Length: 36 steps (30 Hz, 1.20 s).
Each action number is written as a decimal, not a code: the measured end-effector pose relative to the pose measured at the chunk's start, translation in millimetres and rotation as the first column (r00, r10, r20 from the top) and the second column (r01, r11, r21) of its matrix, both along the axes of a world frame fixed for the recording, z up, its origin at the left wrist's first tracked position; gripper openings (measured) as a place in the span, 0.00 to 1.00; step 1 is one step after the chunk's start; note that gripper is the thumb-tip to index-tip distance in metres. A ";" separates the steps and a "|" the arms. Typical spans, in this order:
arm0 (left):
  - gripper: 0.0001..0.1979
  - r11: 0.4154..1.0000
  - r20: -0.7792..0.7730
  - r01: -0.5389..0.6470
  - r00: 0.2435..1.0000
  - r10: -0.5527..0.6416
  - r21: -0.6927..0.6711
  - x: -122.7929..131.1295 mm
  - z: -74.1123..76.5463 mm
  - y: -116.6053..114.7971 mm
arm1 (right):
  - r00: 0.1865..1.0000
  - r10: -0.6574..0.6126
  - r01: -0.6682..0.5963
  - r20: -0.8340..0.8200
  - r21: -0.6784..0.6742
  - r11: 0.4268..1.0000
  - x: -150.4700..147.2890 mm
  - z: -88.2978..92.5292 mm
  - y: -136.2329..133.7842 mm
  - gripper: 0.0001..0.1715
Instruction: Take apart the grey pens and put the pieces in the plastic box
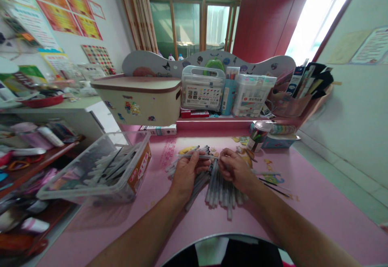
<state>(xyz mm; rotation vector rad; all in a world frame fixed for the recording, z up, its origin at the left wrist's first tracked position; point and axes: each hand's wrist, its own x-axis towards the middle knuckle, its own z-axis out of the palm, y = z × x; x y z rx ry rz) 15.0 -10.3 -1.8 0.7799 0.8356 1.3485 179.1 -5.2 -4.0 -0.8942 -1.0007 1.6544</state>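
Pink desk (303, 210); bright window (188, 24); red cupboard (266, 16).

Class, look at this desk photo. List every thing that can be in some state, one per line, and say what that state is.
Left hand, closed around a bundle of pens.
Right hand, pinching a single pen.
Pile of pens, lying loose on the desk.
Plastic box, open, no lid, partly filled.
Marker case, closed, upright.
Pen pot, open, pens inside.
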 end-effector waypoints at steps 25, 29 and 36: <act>0.11 0.929 0.161 -0.363 0.923 0.348 0.075 -11.5 23.8 6.0 | 0.989 -0.140 0.139 -0.050 -0.023 0.990 7.0 -1.0 8.3 0.18; 0.16 1.000 0.056 0.005 0.998 -0.003 -0.027 6.4 14.7 -9.6 | 0.995 -0.036 0.028 0.092 0.087 0.996 -5.8 0.3 -3.1 0.18; 0.14 0.984 0.123 -0.121 0.983 0.137 -0.132 7.5 4.9 -7.5 | 0.966 0.125 -0.164 0.226 0.162 0.973 -14.7 0.9 -13.7 0.17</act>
